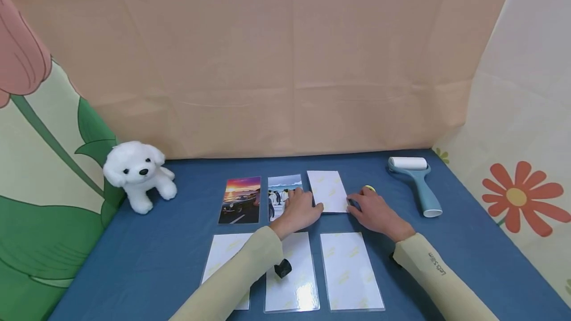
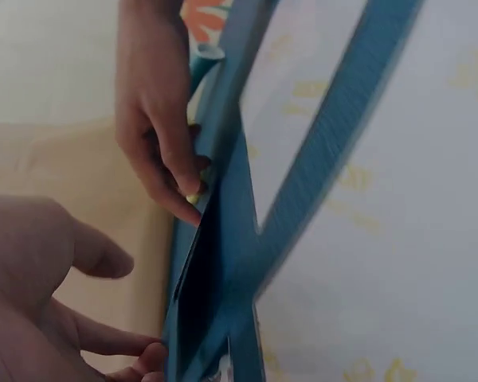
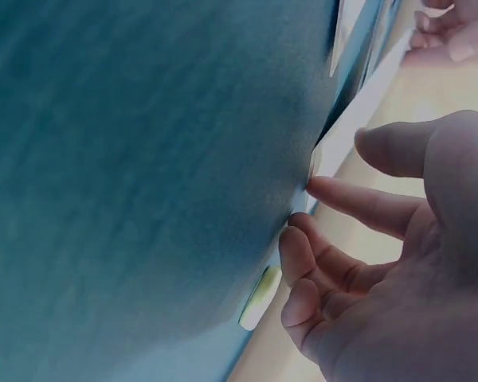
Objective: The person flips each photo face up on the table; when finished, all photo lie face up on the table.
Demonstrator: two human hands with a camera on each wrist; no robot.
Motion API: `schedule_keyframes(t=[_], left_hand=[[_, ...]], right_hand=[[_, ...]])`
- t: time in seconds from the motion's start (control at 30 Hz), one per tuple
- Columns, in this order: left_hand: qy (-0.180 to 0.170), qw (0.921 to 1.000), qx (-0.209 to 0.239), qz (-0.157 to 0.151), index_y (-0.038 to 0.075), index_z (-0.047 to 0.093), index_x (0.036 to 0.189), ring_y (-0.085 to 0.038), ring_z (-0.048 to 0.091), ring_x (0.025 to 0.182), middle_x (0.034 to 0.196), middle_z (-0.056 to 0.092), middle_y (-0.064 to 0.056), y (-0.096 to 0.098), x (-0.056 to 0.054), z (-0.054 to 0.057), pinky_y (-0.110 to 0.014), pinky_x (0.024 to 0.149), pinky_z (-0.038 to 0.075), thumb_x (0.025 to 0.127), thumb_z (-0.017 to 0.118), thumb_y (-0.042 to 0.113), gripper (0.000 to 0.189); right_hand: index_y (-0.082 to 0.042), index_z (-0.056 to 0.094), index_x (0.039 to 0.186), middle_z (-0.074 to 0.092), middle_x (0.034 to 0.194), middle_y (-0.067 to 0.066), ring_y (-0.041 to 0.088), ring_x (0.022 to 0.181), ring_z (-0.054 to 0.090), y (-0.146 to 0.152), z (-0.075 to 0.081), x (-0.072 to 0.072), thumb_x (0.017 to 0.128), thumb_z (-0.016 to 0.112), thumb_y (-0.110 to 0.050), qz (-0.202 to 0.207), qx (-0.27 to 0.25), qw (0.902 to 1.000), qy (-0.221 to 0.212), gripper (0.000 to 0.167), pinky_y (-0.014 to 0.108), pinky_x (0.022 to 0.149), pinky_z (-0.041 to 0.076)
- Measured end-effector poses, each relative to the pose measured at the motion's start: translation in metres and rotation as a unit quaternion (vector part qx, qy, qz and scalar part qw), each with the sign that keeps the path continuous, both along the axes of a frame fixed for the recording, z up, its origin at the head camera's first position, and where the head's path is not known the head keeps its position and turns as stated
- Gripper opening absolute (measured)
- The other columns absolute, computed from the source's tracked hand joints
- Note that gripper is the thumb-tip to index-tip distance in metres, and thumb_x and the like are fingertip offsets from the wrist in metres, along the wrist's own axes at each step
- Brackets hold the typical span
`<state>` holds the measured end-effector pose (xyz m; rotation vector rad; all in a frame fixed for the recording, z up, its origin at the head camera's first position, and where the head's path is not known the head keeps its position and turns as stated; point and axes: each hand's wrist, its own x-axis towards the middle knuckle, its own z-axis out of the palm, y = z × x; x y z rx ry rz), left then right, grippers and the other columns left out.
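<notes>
A white card with faint yellow marks [image 1: 326, 189] lies in the back row, its near edge slightly raised off the blue cloth. My right hand [image 1: 376, 213] is at its right side, index fingertip [image 3: 319, 186] touching the card's edge and thumb held apart. On the other side, my left hand [image 1: 300, 212] has its fingertips at the card's left edge, with the thumb spread away. Partly covered by that hand is a penguin photo card [image 1: 285, 183]. Left of it lies a photo card of a car at sunset [image 1: 241, 201].
Three white sheets with clear shiny borders, including the right one [image 1: 352, 271], form a front row under my forearms. A blue-handled roller [image 1: 419, 182] lies at right. A white plush dog [image 1: 140, 175] stands at left. A small yellow-green and white object [image 3: 260, 298] sits behind my right hand.
</notes>
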<state>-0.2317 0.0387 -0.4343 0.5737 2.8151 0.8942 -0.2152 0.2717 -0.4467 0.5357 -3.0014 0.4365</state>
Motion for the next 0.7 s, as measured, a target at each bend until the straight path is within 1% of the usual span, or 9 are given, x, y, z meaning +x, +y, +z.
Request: schedule_keyframes(t=[0.07,0.1,0.2,0.3,0.33,0.43,0.5,0.57,0.7], left_hand=[[-0.001,0.9997,0.025,0.008,-0.005,0.065,0.096,-0.031,0.038,0.096,0.101,0.05,-0.017,0.002,0.001,0.004,-0.04,0.076,0.033,0.101,0.053,0.026,0.034],[0.001,0.9992,0.037,0.011,-0.008,0.065,0.105,-0.033,0.039,0.099,0.106,0.051,-0.019,0.003,0.002,0.006,-0.042,0.08,0.035,0.102,0.052,0.024,0.035],[0.013,0.9972,0.071,0.02,-0.01,0.06,0.125,-0.035,0.043,0.109,0.119,0.051,-0.023,0.009,0.003,0.013,-0.047,0.092,0.038,0.102,0.051,0.021,0.04],[0.024,0.994,0.103,0.027,-0.009,0.057,0.133,-0.034,0.045,0.112,0.123,0.049,-0.022,0.02,0.002,0.018,-0.048,0.098,0.038,0.103,0.05,0.02,0.042],[0.027,0.9931,0.111,0.026,-0.007,0.056,0.133,-0.033,0.046,0.112,0.123,0.048,-0.021,0.023,0.001,0.02,-0.048,0.098,0.038,0.103,0.049,0.021,0.042],[0.033,0.99,0.136,0.019,-0.005,0.055,0.135,-0.031,0.046,0.11,0.122,0.048,-0.019,0.033,0.0,0.023,-0.045,0.096,0.041,0.104,0.048,0.022,0.042],[0.03,0.9887,0.147,0.009,-0.003,0.053,0.138,-0.03,0.047,0.111,0.123,0.047,-0.018,0.038,0.0,0.025,-0.044,0.097,0.041,0.105,0.047,0.024,0.043],[0.021,0.987,0.159,0.0,-0.001,0.05,0.141,-0.029,0.047,0.111,0.124,0.046,-0.017,0.042,0.0,0.027,-0.044,0.097,0.041,0.106,0.046,0.025,0.044],[-0.001,0.9857,0.168,-0.018,0.004,0.046,0.147,-0.027,0.045,0.11,0.129,0.043,-0.015,0.047,0.001,0.029,-0.042,0.094,0.044,0.106,0.046,0.027,0.046]], right_hand=[[0.002,0.069,0.121,0.056,0.096,0.012,0.025,0.084,0.054,0.0,-0.001,-0.002,0.099,0.066,-0.018,-0.002,-0.019,0.9998,-0.009,0.03,0.049,0.079,0.049],[0.002,0.069,0.12,0.057,0.097,0.012,0.025,0.085,0.055,0.001,-0.001,-0.003,0.099,0.066,-0.018,-0.004,-0.031,0.9994,-0.013,0.029,0.05,0.08,0.049],[0.001,0.07,0.115,0.058,0.099,0.011,0.025,0.087,0.055,0.001,-0.003,-0.006,0.1,0.063,-0.017,-0.007,-0.07,0.9972,-0.025,0.025,0.05,0.083,0.049],[0.001,0.071,0.111,0.06,0.097,0.009,0.024,0.088,0.055,0.004,-0.003,-0.009,0.103,0.058,-0.016,-0.002,-0.102,0.9944,-0.027,0.023,0.049,0.084,0.048],[0.001,0.071,0.11,0.06,0.096,0.008,0.024,0.088,0.055,0.005,-0.003,-0.01,0.104,0.057,-0.017,0.0,-0.111,0.9933,-0.029,0.024,0.049,0.084,0.048],[0.002,0.071,0.113,0.064,0.1,0.01,0.027,0.095,0.057,0.006,-0.001,-0.013,0.108,0.049,-0.022,-0.008,-0.138,0.9893,-0.044,0.033,0.05,0.088,0.047],[0.002,0.069,0.119,0.066,0.107,0.013,0.03,0.101,0.059,0.007,0.002,-0.014,0.11,0.043,-0.029,-0.024,-0.163,0.9841,-0.066,0.041,0.052,0.092,0.046],[0.004,0.065,0.126,0.065,0.118,0.018,0.033,0.108,0.06,0.006,0.005,-0.015,0.111,0.037,-0.037,-0.045,-0.192,0.9755,-0.098,0.052,0.054,0.097,0.045],[0.006,0.06,0.133,0.062,0.128,0.023,0.034,0.108,0.061,0.005,0.014,-0.015,0.109,0.026,-0.053,-0.079,-0.248,0.952,-0.161,0.073,0.053,0.099,0.044]])
